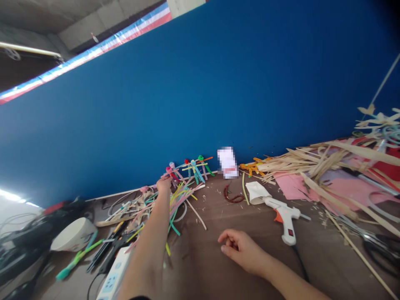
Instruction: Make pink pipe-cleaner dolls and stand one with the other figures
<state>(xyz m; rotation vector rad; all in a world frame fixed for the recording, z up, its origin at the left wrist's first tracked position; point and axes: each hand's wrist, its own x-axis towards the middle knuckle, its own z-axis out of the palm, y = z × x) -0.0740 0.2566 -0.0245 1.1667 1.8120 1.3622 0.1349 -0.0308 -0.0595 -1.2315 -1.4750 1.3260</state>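
Note:
At the foot of the blue partition, my left hand [164, 184] reaches out with its fingers closed on a small pink-and-red pipe-cleaner figure [169, 170]; the fingertips are partly hidden. Beside it, a light blue pipe-cleaner figure [196, 170] and a green one [201, 158] stand among several others. Loose colored pipe cleaners [184, 196] lie in a heap around my left forearm. My right hand [240, 249] hovers over the table's front, fingers loosely curled, thumb apart, holding nothing. A white hot glue gun [286, 214] lies to its right.
A brown bead bracelet [233, 198] and a white cup-like piece [256, 192] lie mid-table. Dried strips [300, 160], pink sheets [290, 185] and scissors [375, 241] crowd the right. A power strip [115, 273] and a white bowl [75, 235] occupy the left.

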